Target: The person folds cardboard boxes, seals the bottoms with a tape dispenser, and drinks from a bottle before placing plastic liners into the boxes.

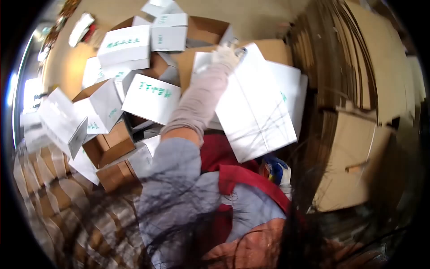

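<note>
A flat white carton (255,105) with a crease down its length lies slanted in front of my body. My left hand (226,54), in a whitish glove and pink sleeve cover, reaches to its far end with fingers closed at the edge. A small dark item shows beside those fingertips, too blurred to name. Close under the carton's near right corner is my right hand (277,171) in a blue and white glove, its fingers mostly hidden. More white cardboard (286,89) lies beneath the carton on the right.
White boxes with green writing, such as one box (152,96) and another (124,45), pile up on the left. An open box (109,143) shows its brown inside. Stacked brown cardboard (333,58) stands along the right. Wrapped brown bundles (49,179) lie at lower left.
</note>
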`<state>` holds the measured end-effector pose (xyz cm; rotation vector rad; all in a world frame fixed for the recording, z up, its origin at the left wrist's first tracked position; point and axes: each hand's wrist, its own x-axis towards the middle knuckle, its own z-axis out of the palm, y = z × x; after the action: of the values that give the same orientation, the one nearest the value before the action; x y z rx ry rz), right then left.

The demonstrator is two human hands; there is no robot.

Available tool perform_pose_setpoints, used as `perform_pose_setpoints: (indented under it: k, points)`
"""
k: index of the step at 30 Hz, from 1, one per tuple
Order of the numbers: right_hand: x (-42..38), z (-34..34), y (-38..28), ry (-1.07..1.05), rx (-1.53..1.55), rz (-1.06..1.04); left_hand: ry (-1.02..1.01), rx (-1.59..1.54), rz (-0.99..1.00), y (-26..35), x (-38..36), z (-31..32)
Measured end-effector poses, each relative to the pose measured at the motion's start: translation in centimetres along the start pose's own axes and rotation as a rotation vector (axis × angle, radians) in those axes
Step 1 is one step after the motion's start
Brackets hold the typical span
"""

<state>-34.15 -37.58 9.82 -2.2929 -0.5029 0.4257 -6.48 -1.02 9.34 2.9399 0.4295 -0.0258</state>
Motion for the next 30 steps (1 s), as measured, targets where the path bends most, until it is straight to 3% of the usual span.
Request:
perform_pose_setpoints:
  k: [1, 3, 4, 6, 7, 10, 11, 12, 13, 14, 15, 17, 19, 21, 22, 23, 24, 25, 26, 28, 29, 30]
  points:
    - [0.4, 2.7, 2.9, -0.062, -0.054, 0.013, -0.115, -0.027, -0.041, 0.8, -0.4, -2.0]
    - [3.3, 5.0, 4.0, -0.195, -0.032, 0.674, -0.062, -0.099, -0.033, 0.7, -1.3, -2.6]
    - [4.6, 5.4, 4.4, -0.193, -0.086, 0.753, -0.164, -0.112, -0.042, 0.6, -1.3, -3.1]
    - [7.1, 5.6, 4.5, -0.153, -0.148, 0.7, -0.219, -0.21, -0.109, -1.4, -1.4, -4.5]
    - [8.6, 5.5, 3.7, -0.121, -0.168, 0.643, -0.24, -0.319, -0.138, -3.3, -1.4, -5.9]
    - [14.2, 5.7, 0.1, -0.014, -0.201, 0.373, -0.027, -0.377, -0.221, -11.3, -3.3, -13.3]
    - [16.7, 6.0, -2.6, 0.032, -0.195, 0.236, 0.124, -0.428, -0.262, -13.3, -5.4, -18.9]
    - [19.3, 6.2, -6.1, 0.072, -0.182, 0.073, 0.415, -0.502, -0.168, -18.2, -6.0, -20.4]
    - [22.0, 5.9, -10.4, 0.079, -0.13, -0.087, 0.581, -0.428, -0.24, -27.1, -5.2, -20.5]
    - [23.9, 5.4, -15.8, 0.045, -0.047, -0.236, 0.545, -0.359, -0.551, -23.7, -8.4, -30.9]
    - [25.6, 2.5, -22.6, -0.144, 0.255, -0.394, 0.806, -0.013, -0.58, -25.8, -9.9, -34.9]
    - [26.4, -0.2, -29.0, -0.232, 0.248, -0.718, 1.208, 0.366, -0.792, -28.6, -12.9, -41.0]
    - [25.7, -0.2, -29.5, -0.258, 0.304, -0.773, 1.524, 0.552, -0.413, -31.0, -13.7, -41.0]
    - [24.8, 2.2, -24.6, -0.322, 0.29, -0.595, 1.283, 0.009, -0.14, -27.7, -11.6, -35.4]
    - [23.9, 3.8, -20.8, -0.347, 0.381, -0.385, 1.108, -0.129, 0.106, -28.0, -9.5, -30.7]
    - [23.0, 4.6, -17.6, -0.353, 0.475, -0.181, 0.96, -0.1, 0.026, -27.3, -7.5, -24.4]
    - [21.9, 4.3, -14.9, -0.317, 0.458, -0.133, 0.773, -0.214, -0.155, -25.4, -5.6, -17.4]
    - [20.1, 3.7, -12.4, -0.301, 0.39, -0.025, 0.628, -0.396, -0.048, -25.0, -3.3, -8.3]
    - [18.5, 3.1, -9.9, -0.285, 0.322, 0.081, 0.169, -0.532, -0.166, -18.4, -3.0, -6.7]
    - [15.4, 1.9, -6.4, -0.214, 0.246, 0.186, -0.28, -0.76, -0.097, -13.6, -0.3, 7.4]
    - [13.8, 1.1, -5.2, -0.167, 0.254, 0.266, -0.28, -0.337, 0.167, -9.4, 0.1, 10.2]
    - [12.2, 0.4, -4.3, -0.106, 0.229, 0.374, -0.301, -0.36, 0.195, -5.8, 1.0, 11.5]
